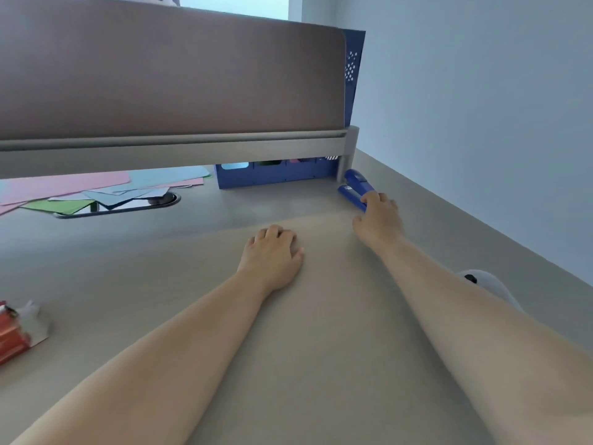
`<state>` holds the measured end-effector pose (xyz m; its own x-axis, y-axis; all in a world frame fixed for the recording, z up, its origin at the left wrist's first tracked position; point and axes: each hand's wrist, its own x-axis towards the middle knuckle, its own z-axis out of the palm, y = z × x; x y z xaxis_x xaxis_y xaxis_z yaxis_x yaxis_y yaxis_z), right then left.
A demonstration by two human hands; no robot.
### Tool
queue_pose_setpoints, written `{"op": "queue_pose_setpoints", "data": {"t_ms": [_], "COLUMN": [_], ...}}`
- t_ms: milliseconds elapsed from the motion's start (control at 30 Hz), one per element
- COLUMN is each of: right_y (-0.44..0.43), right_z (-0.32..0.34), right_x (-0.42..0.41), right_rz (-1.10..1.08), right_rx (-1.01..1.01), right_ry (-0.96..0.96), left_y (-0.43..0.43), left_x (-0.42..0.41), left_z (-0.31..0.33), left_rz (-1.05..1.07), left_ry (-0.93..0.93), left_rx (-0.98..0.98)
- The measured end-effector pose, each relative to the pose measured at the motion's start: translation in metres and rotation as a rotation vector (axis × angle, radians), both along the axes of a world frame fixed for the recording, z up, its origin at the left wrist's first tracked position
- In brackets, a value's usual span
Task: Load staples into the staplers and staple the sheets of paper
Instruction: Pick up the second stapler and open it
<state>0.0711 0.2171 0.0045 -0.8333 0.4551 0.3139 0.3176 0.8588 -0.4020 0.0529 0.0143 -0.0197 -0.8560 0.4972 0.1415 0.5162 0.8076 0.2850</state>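
Observation:
A blue stapler (354,186) lies at the far right of the grey desk (224,316), beside the divider's post. My right hand (378,221) reaches to its near end, with fingers curled on the stapler's rear. My left hand (272,255) rests palm down on the desk's middle, fingers together, holding nothing. Coloured sheets of paper (96,191), pink, blue and green, lie spread at the far left under the divider. Red staple boxes (11,335) sit on a paper scrap at the left edge.
A brown divider panel (167,75) on a grey rail crosses the back of the desk. A blue file organiser (276,176) stands behind it. A cable slot (128,207) opens near the papers. A white object (484,284) sits at the right edge by the wall.

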Motion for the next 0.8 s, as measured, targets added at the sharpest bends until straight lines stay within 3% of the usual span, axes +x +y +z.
{"op": "queue_pose_setpoints", "data": {"t_ms": [467,800], "right_y": [0.029,0.013], "right_z": [-0.011,-0.011], "right_x": [-0.084,-0.062], "right_rz": [-0.230,-0.126], "right_rx": [-0.032,-0.102], "right_ry": [-0.040,0.036], "left_y": [0.005,0.005], "left_x": [0.000,-0.002], "left_z": [-0.005,-0.003], "left_rz": [0.030,0.044], "left_ry": [0.030,0.033], "left_rx": [-0.025,-0.017]}}
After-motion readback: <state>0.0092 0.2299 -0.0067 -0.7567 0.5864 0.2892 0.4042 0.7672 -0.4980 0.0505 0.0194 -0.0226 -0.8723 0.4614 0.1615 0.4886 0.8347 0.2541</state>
